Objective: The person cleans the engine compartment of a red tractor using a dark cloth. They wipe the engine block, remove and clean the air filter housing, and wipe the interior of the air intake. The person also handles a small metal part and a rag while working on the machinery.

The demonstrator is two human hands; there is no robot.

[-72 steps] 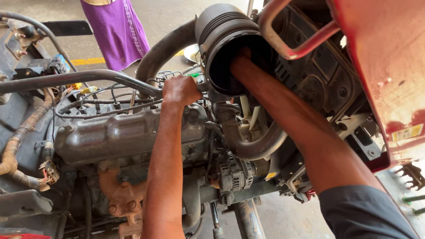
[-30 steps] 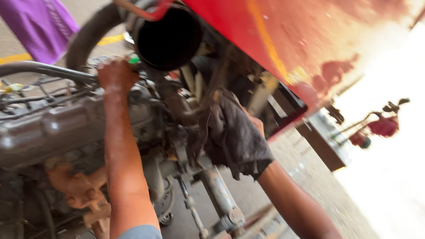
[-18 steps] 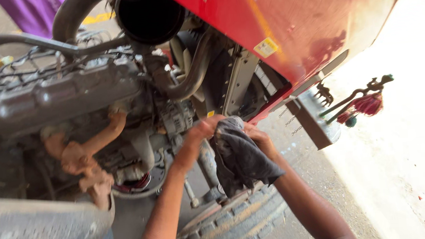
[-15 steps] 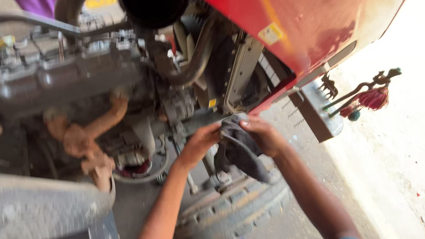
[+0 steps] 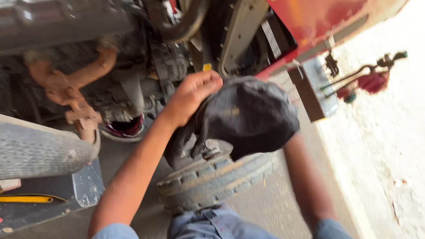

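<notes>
Left hand [image 5: 190,93] grip closed on dark rag [image 5: 247,114] above front tyre [image 5: 217,177]; right hand hidden under rag, grip unclear.

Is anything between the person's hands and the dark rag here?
Nothing visible. The left hand grips the dark rag at its upper edge; the right hand is hidden under the rag, so its grip cannot be seen.

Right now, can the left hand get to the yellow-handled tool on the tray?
Probably, but not at once. The left hand is gripping the dark rag up by the engine. The tool lies apart, low on the tray, with nothing over it; the hand would have to let go first.
</notes>
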